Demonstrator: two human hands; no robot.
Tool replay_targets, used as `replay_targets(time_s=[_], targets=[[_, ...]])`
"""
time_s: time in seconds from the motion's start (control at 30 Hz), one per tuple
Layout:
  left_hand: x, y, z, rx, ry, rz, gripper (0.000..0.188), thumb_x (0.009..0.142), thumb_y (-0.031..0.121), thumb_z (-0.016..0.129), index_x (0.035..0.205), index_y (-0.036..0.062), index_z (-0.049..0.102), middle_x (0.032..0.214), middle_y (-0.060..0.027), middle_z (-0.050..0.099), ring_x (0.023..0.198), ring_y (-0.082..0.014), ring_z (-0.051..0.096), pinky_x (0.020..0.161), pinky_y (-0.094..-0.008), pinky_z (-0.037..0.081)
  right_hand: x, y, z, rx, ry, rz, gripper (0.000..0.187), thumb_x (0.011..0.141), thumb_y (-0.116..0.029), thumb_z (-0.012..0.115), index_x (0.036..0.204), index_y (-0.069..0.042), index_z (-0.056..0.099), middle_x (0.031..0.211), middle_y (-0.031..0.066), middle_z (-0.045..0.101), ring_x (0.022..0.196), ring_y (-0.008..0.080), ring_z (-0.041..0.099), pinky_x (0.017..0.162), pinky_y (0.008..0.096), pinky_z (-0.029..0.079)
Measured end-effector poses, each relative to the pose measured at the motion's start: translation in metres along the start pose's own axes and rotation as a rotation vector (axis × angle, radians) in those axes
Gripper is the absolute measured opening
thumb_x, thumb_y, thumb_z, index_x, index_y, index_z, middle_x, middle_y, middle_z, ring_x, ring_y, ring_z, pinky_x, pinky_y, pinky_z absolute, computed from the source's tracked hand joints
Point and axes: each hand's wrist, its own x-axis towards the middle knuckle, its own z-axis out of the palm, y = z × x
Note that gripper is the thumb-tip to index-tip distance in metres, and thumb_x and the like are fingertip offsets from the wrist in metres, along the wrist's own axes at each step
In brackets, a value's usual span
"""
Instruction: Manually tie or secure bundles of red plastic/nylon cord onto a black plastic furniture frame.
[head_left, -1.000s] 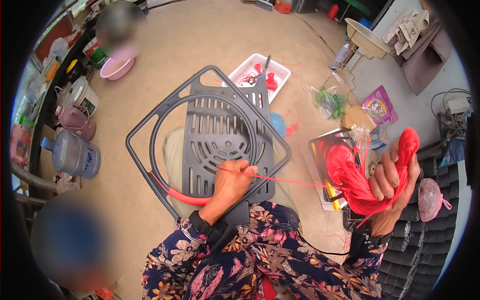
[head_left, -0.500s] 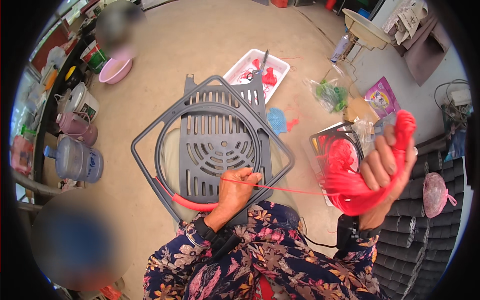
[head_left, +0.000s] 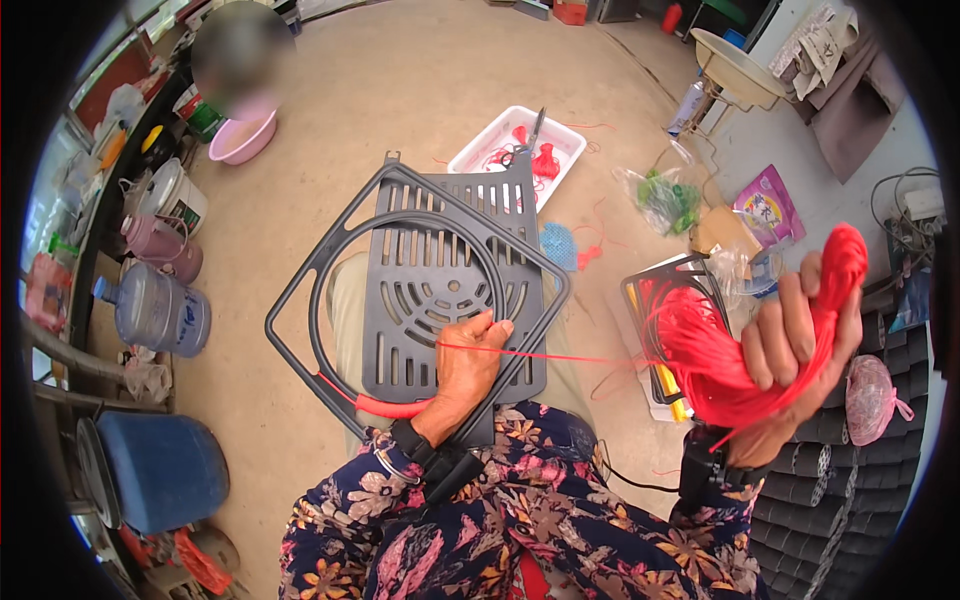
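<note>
A black square frame with a round ring inside (head_left: 276,322) rests tilted over a dark slotted plastic board (head_left: 455,290) on my lap. Red cord is wound tightly round its lower left part (head_left: 388,408). My left hand (head_left: 465,370) is closed at the right side of the ring, thumb on top; its palm side is hidden. Out to the right, my right hand (head_left: 785,345) grips a thick hank of red cord (head_left: 710,365). One strand stretches taut from the hank across my left hand.
A white tray (head_left: 470,160) beyond the board holds red cord and scissors (head_left: 535,130). Right of my knees, a container (head_left: 655,335) holds another black frame. Bags lie farther right. Buckets, a water jug (head_left: 165,310) and a blue barrel (head_left: 165,470) line the left side.
My right hand has moved right and slightly down with the hank, drawing the strand longer. My left hand has shifted slightly upward, and the black frame has turned a little.
</note>
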Motion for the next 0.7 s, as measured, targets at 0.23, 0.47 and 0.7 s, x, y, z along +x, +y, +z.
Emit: replay_targets(time_s=[0.23,0.47,0.7], targets=[[-0.002,0.001,0.002,-0.09,-0.081,-0.056,0.022,0.088,0.011,0.067,0.074,-0.0002,0.055,0.064,0.0088,0.041,0.061,-0.0024,0.036,0.053,-0.0232,0.031,0.019,-0.06,-0.031,0.156,-0.186,-0.057,0.027,0.103,-0.027,0.036,0.099,0.0,0.038,0.063,0.0063,0.044,0.038,0.016,0.042,0.031,0.0296,0.038],[0.004,0.003,0.001,-0.369,-0.015,-0.28,0.032,0.083,0.008,0.069,0.108,-0.01,0.063,0.073,-0.0007,0.063,0.062,-0.0033,0.05,0.054,-0.0222,0.04,-0.004,-0.084,-0.011,0.386,-0.366,-0.004,0.018,0.099,-0.011,0.026,0.084,-0.003,0.03,0.056,0.0148,0.043,0.03,0.0214,0.041,0.024,0.0302,0.037],[0.004,0.005,-0.009,-0.561,-0.074,-0.37,0.014,0.087,0.01,0.061,0.087,-0.0032,0.066,0.07,0.0001,0.059,0.061,-0.0063,0.05,0.054,-0.0221,0.038,-0.031,-0.118,-0.05,0.311,-0.336,-0.276,0.014,0.1,-0.012,0.035,0.089,-0.003,0.032,0.057,0.0141,0.047,0.039,0.0209,0.046,0.027,0.0292,0.04]])
